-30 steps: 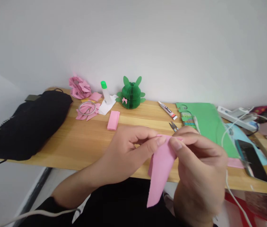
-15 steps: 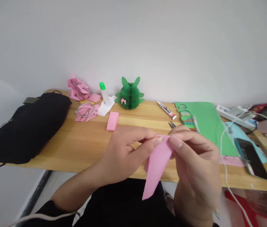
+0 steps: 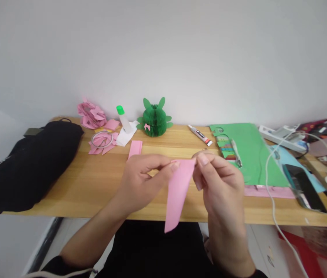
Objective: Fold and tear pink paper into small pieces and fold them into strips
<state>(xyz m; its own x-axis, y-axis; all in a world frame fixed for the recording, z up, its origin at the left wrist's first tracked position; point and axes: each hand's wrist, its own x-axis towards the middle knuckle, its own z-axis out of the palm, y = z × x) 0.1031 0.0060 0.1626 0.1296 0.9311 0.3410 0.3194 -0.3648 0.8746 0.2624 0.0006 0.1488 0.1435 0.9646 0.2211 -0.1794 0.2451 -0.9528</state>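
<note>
A strip of pink paper hangs down between my two hands over the table's front edge. My left hand pinches its upper left corner between thumb and forefinger. At the upper right corner, my right hand grips the paper in the same way. A small stack of pink paper pieces lies just beyond my left hand, which partly covers it. Farther back stands a green honeycomb paper figure with leaf-shaped ears and a small pink bow.
At the back left are crumpled pink paper, a tape roll and a green-capped glue stick. A black bag fills the left end. Rightward lie a glue tube, green sheets, a phone and a white cable.
Both hands have shifted left in view with the pink paper. The paper's top edge is now stretched straighter between them, and my hands are slightly farther apart. The whole view has shifted a little.
</note>
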